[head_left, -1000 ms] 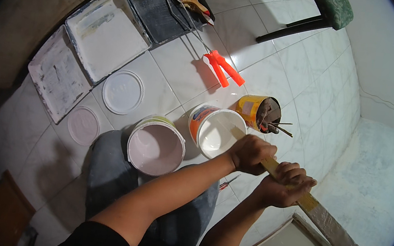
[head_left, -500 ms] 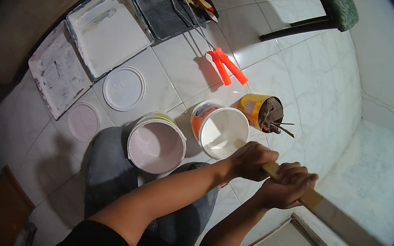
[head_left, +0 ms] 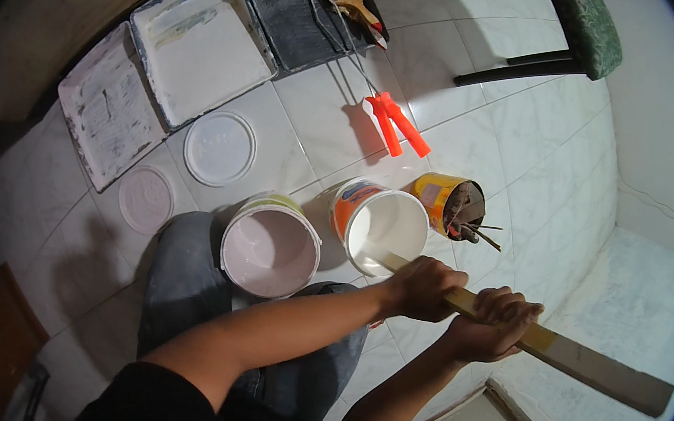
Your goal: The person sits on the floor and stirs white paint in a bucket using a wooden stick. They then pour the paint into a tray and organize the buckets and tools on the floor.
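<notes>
Both my hands are closed around a long flat wooden stick (head_left: 605,372). My left hand (head_left: 428,289) grips it nearer the white bucket (head_left: 343,209), and my right hand (head_left: 495,322) holds it farther up. The stick's lower end slants into that bucket, which has an orange and blue label and white paint inside. Its upper end points out to the right. Beside my knees, left of the white bucket, stands a second bucket (head_left: 229,263) with a pinkish inside. A yellow can (head_left: 430,194) holding dark scraps and thin sticks stands beyond my hands.
At the far left lie two paint-smeared trays (head_left: 221,48) (head_left: 108,105) and a black tray (head_left: 298,44) with a brush (head_left: 351,2). Red-handled roller frames (head_left: 400,126), a white lid (head_left: 219,147) and a pinkish lid (head_left: 145,199) are nearby. A green chair (head_left: 586,31) stands at the far right.
The stick's outer end has swung slightly and shows more fully, and its lower end shows more inside the white bucket. Both hands keep their grip; the whole view has shifted a little.
</notes>
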Available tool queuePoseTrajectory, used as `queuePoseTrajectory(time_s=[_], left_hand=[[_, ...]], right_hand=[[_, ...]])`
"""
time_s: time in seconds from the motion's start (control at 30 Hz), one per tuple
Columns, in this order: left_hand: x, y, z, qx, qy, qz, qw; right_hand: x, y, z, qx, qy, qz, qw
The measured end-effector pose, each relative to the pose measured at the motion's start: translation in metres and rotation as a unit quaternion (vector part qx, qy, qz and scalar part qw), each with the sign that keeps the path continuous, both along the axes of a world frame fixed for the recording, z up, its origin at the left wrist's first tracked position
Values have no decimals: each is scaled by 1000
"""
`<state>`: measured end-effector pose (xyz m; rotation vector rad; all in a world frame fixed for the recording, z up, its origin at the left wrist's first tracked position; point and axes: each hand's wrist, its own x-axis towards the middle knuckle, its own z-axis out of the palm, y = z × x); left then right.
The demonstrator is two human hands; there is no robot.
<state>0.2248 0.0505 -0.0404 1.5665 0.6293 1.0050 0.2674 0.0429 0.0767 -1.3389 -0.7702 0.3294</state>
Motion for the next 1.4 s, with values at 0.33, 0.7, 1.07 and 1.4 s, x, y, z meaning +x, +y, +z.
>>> queuePoseTrajectory(time_s=[0.33,0.7,1.07,1.4], left_hand=[[6,18,-3,31,-60,-9,998],[-7,40,3,106,-28,59,992],[26,-13,77,111,-12,-62,992],[37,-60,83,134,67,-193,970]], right_hand=[[-16,6,-2,34,-46,-41,998],[-22,12,4,95,-8,1,995],[9,-40,79,77,-12,-140,987],[38,-116,69,59,8,-218,974]])
